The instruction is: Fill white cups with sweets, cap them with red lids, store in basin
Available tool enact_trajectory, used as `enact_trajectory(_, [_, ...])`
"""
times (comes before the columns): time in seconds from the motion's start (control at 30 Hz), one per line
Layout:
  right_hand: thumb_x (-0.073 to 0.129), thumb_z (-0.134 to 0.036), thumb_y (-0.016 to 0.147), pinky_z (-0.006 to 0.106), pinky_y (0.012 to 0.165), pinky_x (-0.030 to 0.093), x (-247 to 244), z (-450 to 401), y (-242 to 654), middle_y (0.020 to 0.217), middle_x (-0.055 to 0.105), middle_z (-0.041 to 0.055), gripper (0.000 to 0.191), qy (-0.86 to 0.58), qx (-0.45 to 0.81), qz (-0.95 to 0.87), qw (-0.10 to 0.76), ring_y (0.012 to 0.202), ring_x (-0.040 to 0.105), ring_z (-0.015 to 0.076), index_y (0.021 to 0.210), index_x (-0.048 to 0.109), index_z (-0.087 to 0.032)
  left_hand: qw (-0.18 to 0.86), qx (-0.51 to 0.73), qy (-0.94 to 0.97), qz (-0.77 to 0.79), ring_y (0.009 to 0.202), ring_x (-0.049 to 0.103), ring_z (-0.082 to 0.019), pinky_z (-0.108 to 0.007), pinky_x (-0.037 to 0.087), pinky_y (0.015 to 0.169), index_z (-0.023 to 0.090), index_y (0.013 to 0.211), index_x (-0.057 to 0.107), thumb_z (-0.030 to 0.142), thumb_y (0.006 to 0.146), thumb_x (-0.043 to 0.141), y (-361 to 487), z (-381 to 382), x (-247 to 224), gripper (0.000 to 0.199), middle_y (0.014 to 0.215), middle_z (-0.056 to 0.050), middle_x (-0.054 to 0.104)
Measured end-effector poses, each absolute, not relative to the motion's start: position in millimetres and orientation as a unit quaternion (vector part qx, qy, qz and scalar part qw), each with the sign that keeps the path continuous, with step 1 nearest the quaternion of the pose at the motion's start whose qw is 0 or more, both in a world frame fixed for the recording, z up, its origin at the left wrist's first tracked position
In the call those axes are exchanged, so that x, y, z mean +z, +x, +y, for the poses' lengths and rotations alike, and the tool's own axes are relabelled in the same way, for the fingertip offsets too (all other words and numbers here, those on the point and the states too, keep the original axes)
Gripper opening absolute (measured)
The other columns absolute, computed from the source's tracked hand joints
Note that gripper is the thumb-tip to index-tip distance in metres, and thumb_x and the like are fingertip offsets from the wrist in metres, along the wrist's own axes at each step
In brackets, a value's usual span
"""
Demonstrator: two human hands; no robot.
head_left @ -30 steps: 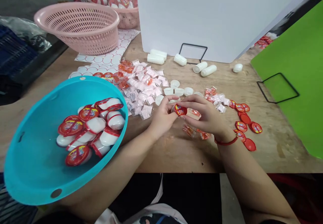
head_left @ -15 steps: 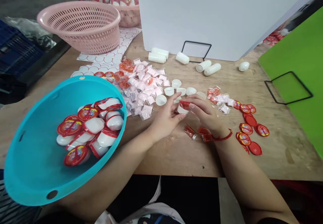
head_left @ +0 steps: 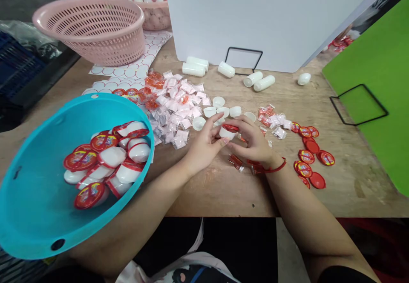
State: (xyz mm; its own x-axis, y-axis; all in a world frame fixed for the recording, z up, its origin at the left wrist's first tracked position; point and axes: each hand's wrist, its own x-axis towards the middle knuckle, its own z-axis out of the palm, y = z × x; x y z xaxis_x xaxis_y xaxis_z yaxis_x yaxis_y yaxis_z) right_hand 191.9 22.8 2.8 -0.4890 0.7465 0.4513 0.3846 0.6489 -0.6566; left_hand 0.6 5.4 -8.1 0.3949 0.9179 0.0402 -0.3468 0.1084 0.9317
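I see L hand [head_left: 204, 144] and R hand [head_left: 252, 142] close together above the wood table [head_left: 351, 193], near the middle. A small white cup w/ red lid [head_left: 227, 132] sits between them, so it is off the table. R fingers [head_left: 239, 123] are closed on it from top and right side, and L thumb [head_left: 222, 141] presses its lower side. Both hands grip it. A red cord [head_left: 275, 168] is on R wrist. Left of hands, a teal bowl [head_left: 32, 219] holds many white capsules w/ red labels [head_left: 111, 157]. Farther are loose white cups [head_left: 198, 123] and a pile of pink sachets [head_left: 177, 104]. To the right lie red lids [head_left: 306, 157]. Far left stands a pink basket [head_left: 89, 32].
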Motion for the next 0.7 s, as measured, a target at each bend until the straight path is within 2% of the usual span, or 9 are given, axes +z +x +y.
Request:
enact_trajectory(0.1, [0.075, -0.037, 0.086, 0.043, 0.089, 0.055, 1.9, 21.1, 187.5, 0.111, 0.066, 0.0089, 0.041, -0.354, 0.200, -0.830, 0.383, 0.101, 0.064, 0.0245, 0.123, 0.064, -0.024, 0.680, 0.464, 0.468, 0.321, 0.117, 0.067, -0.023, -0.039, 0.048, 0.106, 0.023, 0.144, 0.043, 0.031, 0.082, 0.080, 1.6, 4.0, -2.5, 0.073, 0.124, -0.011, 0.071])
enact_trajectory(0.2, [0.071, -0.038, 0.090, 0.040, 0.085, 0.055, 1.4, 17.8, 182.7, 0.105, 0.072, 0.0078, 0.030, -0.376, 0.205, -0.809, 0.403, 0.095, 0.066, 0.0232, 0.116, 0.067, -0.024, 0.662, 0.473, 0.471, 0.341, 0.113, 0.068, -0.023, -0.038, 0.051, 0.102, 0.022, 0.131, 0.058, 0.032, 0.077, 0.084, 1.8, 4.8, 0.9, 0.061, 0.123, -0.010, 0.072])
enact_trajectory(0.33, [0.072, -0.046, 0.090, 0.035, 0.075, 0.054, 3.3, 13.2, 180.6, 0.100, 0.074, 0.0068, 0.035, -0.375, 0.261, -0.777, 0.433, 0.087, 0.067, 0.0212, 0.114, 0.069, -0.021, 0.669, 0.485, 0.452, 0.335, 0.113, 0.068, -0.022, -0.036, 0.054, 0.098, 0.022, 0.114, 0.073, 0.034, 0.075, 0.085, -1.5, 7.0, 3.4, 0.043, 0.129, -0.008, 0.070])
enact_trajectory(0.4, [0.074, -0.047, 0.088, 0.033, 0.071, 0.052, 5.0, 11.4, 181.1, 0.093, 0.073, 0.0050, 0.036, -0.375, 0.268, -0.777, 0.429, 0.080, 0.066, 0.0196, 0.112, 0.070, -0.021, 0.699, 0.477, 0.416, 0.333, 0.107, 0.069, -0.020, -0.032, 0.057, 0.091, 0.023, 0.109, 0.076, 0.032, 0.073, 0.086, -3.1, 6.7, 5.9, 0.039, 0.122, -0.006, 0.073])
enact_trajectory(0.5, [0.074, -0.051, 0.088, 0.032, 0.067, 0.050, 8.2, 9.5, 181.6, 0.082, 0.070, 0.0025, 0.036, -0.376, 0.252, -0.796, 0.402, 0.071, 0.062, 0.0173, 0.107, 0.071, -0.021, 0.758, 0.452, 0.333, 0.332, 0.088, 0.070, -0.015, -0.026, 0.059, 0.075, 0.021, 0.100, 0.077, 0.027, 0.068, 0.088, -3.5, 4.7, 11.0, 0.034, 0.100, -0.003, 0.075])
enact_trajectory(0.57, [0.074, -0.053, 0.088, 0.031, 0.064, 0.048, 10.5, 8.7, 181.2, 0.076, 0.066, 0.0018, 0.034, -0.372, 0.233, -0.809, 0.391, 0.067, 0.058, 0.0162, 0.099, 0.071, -0.020, 0.776, 0.446, 0.294, 0.336, 0.080, 0.069, -0.013, -0.023, 0.059, 0.068, 0.019, 0.094, 0.077, 0.024, 0.064, 0.089, -2.8, 3.2, 13.9, 0.032, 0.091, -0.002, 0.075])
enact_trajectory(0.7, [0.072, -0.054, 0.089, 0.029, 0.060, 0.045, 14.4, 7.3, 179.2, 0.071, 0.061, 0.0009, 0.034, -0.365, 0.215, -0.823, 0.379, 0.064, 0.054, 0.0150, 0.085, 0.066, -0.020, 0.769, 0.450, 0.276, 0.360, 0.078, 0.068, -0.013, -0.021, 0.057, 0.062, 0.017, 0.090, 0.076, 0.022, 0.062, 0.089, -2.2, 1.4, 14.9, 0.031, 0.089, -0.002, 0.074])
